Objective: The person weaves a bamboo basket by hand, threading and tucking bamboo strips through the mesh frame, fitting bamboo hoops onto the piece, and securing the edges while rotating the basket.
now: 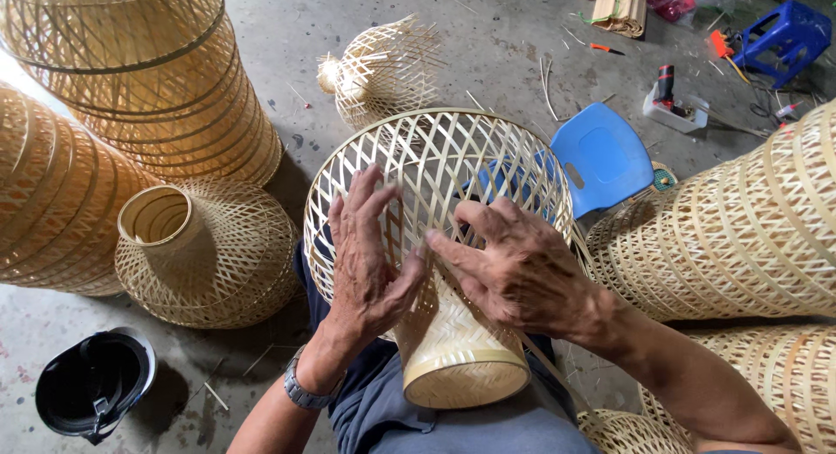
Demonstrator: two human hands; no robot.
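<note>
Bamboo lampshade on the lap, both hands on the weave

Woven bamboo shade lies across the person's lap, wide open mouth pointing away, tight-woven neck with its solid rim nearest the body. Left hand lies flat on the lattice with fingers spread wide, gripping nothing. Right hand presses fingertips into the weave where the lattice tightens, also not closed around anything. My guess: super light, springy, and those thin open strips would snap or bend if squeezed. The stiff neck rim looks like the safest place to grab. More shades sit around on the concrete floor, plus a blue stool and a black helmet.
</note>
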